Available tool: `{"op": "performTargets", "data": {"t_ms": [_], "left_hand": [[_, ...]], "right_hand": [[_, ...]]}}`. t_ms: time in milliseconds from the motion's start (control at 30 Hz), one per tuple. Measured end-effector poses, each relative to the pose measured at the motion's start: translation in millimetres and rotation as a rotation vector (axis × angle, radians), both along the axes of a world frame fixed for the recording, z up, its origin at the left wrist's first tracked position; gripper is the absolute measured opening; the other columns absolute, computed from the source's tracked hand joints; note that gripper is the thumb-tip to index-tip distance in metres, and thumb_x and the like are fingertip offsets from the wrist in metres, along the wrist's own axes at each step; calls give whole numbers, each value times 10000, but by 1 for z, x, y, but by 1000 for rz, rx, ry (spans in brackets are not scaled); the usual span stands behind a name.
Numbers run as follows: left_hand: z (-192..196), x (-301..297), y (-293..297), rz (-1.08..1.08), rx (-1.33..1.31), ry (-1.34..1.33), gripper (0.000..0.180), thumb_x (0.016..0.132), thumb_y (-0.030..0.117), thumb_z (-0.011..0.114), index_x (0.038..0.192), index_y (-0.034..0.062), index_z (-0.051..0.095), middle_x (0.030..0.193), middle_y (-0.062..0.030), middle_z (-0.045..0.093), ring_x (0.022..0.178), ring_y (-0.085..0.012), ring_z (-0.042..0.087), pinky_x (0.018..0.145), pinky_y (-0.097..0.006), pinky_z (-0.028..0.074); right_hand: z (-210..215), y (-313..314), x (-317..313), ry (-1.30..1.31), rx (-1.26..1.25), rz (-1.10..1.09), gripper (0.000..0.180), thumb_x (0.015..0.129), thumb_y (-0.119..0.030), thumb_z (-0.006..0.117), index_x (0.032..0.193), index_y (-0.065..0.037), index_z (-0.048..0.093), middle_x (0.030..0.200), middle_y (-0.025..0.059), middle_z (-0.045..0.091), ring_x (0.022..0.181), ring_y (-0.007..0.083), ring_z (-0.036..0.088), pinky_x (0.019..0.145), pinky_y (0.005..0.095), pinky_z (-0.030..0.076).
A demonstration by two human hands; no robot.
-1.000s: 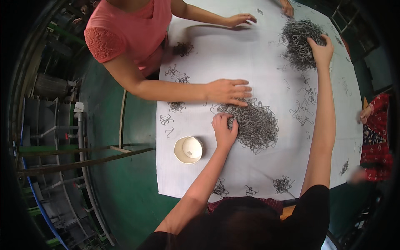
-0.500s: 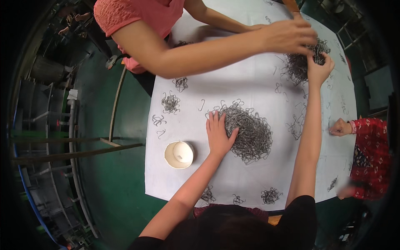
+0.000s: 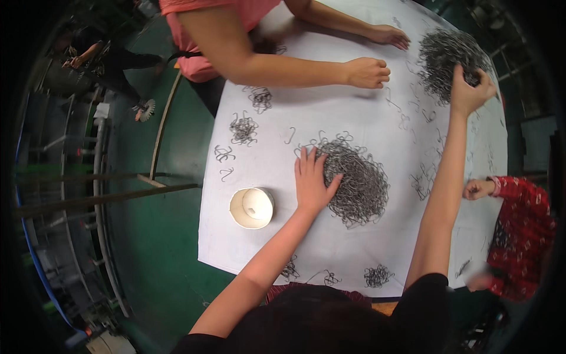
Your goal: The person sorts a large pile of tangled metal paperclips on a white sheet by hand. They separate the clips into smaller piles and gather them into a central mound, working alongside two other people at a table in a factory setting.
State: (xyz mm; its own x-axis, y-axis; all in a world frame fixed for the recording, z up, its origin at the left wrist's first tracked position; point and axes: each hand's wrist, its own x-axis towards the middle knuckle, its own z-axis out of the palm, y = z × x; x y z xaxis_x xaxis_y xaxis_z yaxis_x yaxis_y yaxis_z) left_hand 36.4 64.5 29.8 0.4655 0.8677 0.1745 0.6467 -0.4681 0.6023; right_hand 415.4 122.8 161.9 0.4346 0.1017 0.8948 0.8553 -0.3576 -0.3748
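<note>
My left hand (image 3: 312, 182) lies with fingers spread at the left edge of a big pile of dark S-shaped wire hooks (image 3: 356, 183) on a white-covered table (image 3: 306, 248). My right hand (image 3: 473, 93) reaches to the far right, its thumb and fingers curled around wire hooks at the near edge of a second pile (image 3: 451, 56). How many hooks it grips is hidden. Left of my left hand stands a white round tub (image 3: 252, 207), with a small pale piece at its bottom.
Small clusters of hooks lie along the left edge (image 3: 243, 128) and near edge (image 3: 377, 275). Across the table, a person in pink holds a closed hand (image 3: 368, 73) above the cloth. A person in a red patterned sleeve (image 3: 522, 203) sits at right. Wooden bars (image 3: 118, 197) stand at left.
The pink-clad person's arm has drawn back left from the far pile, uncovering it. My right hand stays at that pile, my left hand at the nearer one. The whole view has shifted slightly.
</note>
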Motion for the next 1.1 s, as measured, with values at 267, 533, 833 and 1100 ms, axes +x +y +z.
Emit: {"op": "performTargets", "data": {"t_ms": [267,533,833,1100], "left_hand": [[3,-4,1,13,7,-46,553,789,396,607,1161,2,495,1324,-216,382,1313,-395,226,1052,-509,189],[0,-5,-3,-1,-11,-9,556,762,398,631,1156,30,494,1315,-195,390,1313,-381,232,1054,-508,177],[-2,-2,11,4,26,-3,542,815,432,565,1176,31,506,1321,-188,385,1309,-358,240,1062,-505,178],[-2,-7,2,16,3,-43,507,804,405,585,1144,35,522,1325,-183,395,1296,-374,270,1058,-501,197]], "right_hand": [[-4,-15,10,-33,-130,-36,416,606,-305,791,895,-61,618,1001,128,481,966,285,501,817,377,444],[-24,-29,5,-100,9,-41,380,611,-267,793,818,-34,575,980,135,474,917,289,501,766,387,449],[-7,-6,14,-79,108,7,361,587,-208,796,731,10,547,877,138,529,814,293,524,726,382,445],[-13,-9,24,-257,149,-32,350,586,-203,790,712,10,541,871,167,522,773,319,533,663,412,462]]}}
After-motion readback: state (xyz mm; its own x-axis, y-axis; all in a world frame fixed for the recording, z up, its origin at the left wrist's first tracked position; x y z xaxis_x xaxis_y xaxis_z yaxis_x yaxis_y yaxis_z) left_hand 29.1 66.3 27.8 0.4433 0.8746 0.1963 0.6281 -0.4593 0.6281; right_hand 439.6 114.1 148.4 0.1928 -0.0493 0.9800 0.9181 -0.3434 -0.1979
